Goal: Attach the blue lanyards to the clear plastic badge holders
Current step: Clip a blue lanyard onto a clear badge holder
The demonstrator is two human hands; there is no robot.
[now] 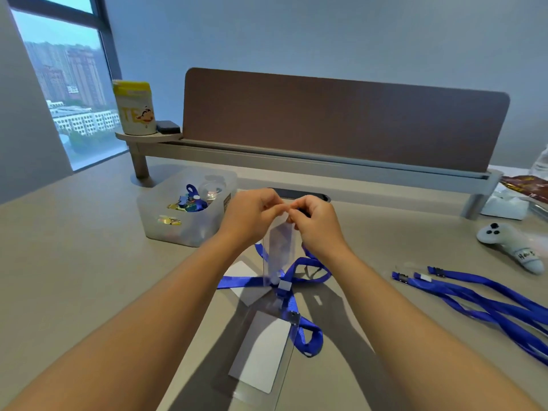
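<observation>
Both hands, left hand (255,210) and right hand (315,221), pinch the top edge of a clear badge holder (277,250) raised above the surface (89,247). Blue lanyards (480,298) lie at 3 o'clock (clips toward the holder); a storage bin (166,221) sits at 10 o'clock.

blue lanyards (486,304), clear holder (277,250), brown divider (341,120)

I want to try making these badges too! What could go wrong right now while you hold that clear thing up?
The clear badge holder is pinched only at its top by the left hand and right hand, so it might slip and drop. It hangs over the tangled blue lanyard on the desk, which could snag. The spare lanyards might get knotted too.
</observation>
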